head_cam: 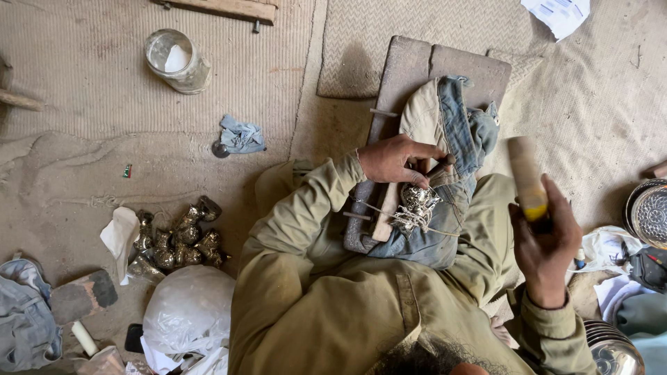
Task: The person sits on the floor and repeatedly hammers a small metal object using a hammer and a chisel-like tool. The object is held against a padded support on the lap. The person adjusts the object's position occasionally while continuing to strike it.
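While pinned on the lap board: small silver-coloured ornament (pixel 417 207), bound with pale cord, bedded on folded denim cloth (pixel 455 132) near the wooden board's (pixel 417 76) near end.

Floor, far left: heap of dark metal castings (pixel 177 239), white bag (pixel 189 309) just below it, glass jar (pixel 177 61) well apart near the top edge.

Left hand (pixel 399 160): fingers closed around slim punch (pixel 441 167), tip at the ornament's upper side.

Right hand (pixel 545 243): clamped on wooden striker (pixel 526 177), raised clear of the board's right edge.

Handling, by judgement: punch kept steady and seated, heel of hand pressing cloth, short square blows.

Room: open air between striker and punch; metal dishes (pixel 649 215) crowding the right edge, so no wide backswing.
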